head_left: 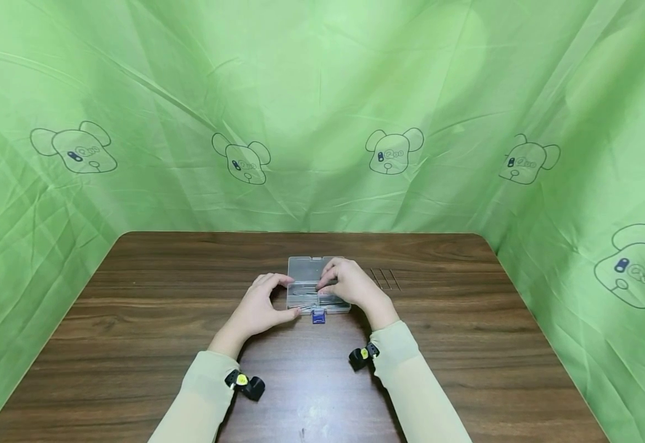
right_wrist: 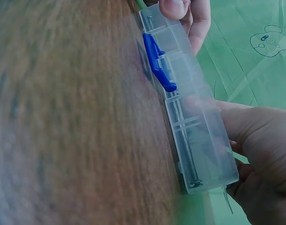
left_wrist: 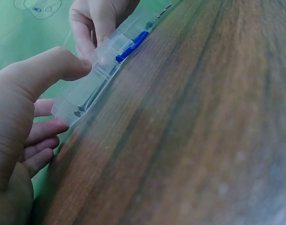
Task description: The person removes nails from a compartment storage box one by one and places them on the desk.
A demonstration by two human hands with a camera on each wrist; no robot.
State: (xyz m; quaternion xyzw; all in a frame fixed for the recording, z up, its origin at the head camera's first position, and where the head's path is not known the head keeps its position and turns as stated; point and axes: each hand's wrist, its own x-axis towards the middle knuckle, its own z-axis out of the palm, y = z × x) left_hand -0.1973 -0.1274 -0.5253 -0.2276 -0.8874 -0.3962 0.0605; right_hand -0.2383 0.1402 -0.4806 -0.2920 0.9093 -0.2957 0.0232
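Observation:
A clear plastic compartment box with a blue latch stands on the table, its lid swung back. Long thin metal pieces with round heads, like nails, lie in its front compartments. My left hand grips the left end, thumb at the front corner and fingers behind. My right hand reaches over the right half, thumb and fingertips bent together down into a rear compartment. The box wall veils those fingertips in the right wrist view; I cannot tell whether they pinch a piece.
Several thin metal rods lie side by side on the brown wooden table, to the right of the box. Green cloth printed with bear heads hangs behind and at both sides. Each wrist carries a black strapped camera.

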